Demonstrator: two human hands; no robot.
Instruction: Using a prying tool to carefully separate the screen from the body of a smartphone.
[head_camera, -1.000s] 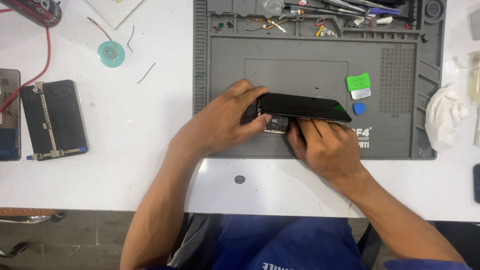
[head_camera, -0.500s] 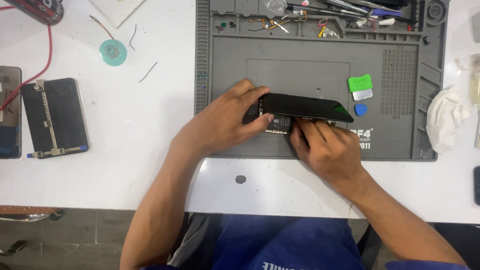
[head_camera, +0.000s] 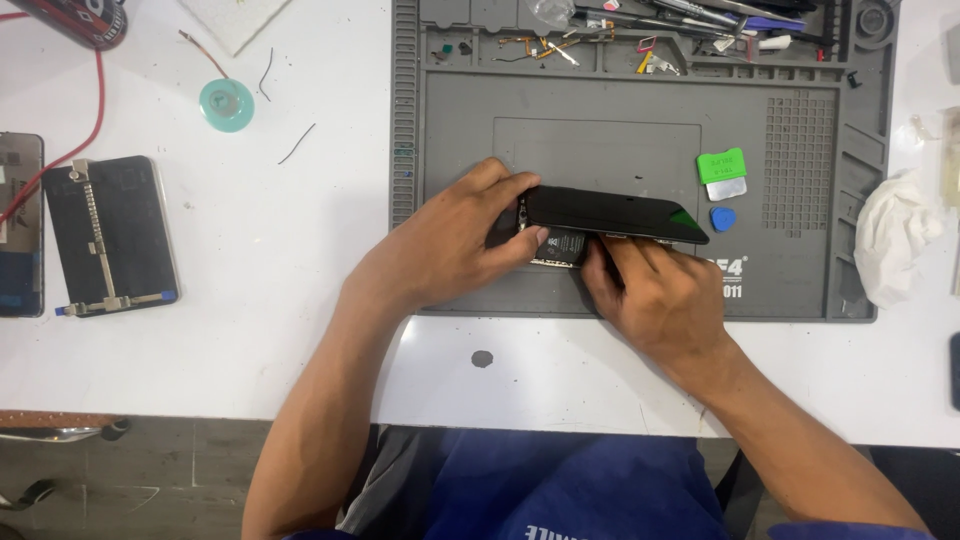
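A black phone (head_camera: 612, 213) lies on a grey repair mat (head_camera: 600, 140) on a white bench (head_camera: 250, 260), its screen lifted at an angle. The left hand (head_camera: 450, 245) is closed around the phone's left end – thumb below, fingers on top. The right hand (head_camera: 655, 295) reaches its fingers under the raised screen; whether they pinch anything cannot be told. A green card (head_camera: 721, 165) and blue pick (head_camera: 722, 218) sit just right of the phone.

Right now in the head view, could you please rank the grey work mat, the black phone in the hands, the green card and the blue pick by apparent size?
1. Grey work mat
2. Black phone, tilted, so partly foreshortened
3. Green card
4. Blue pick
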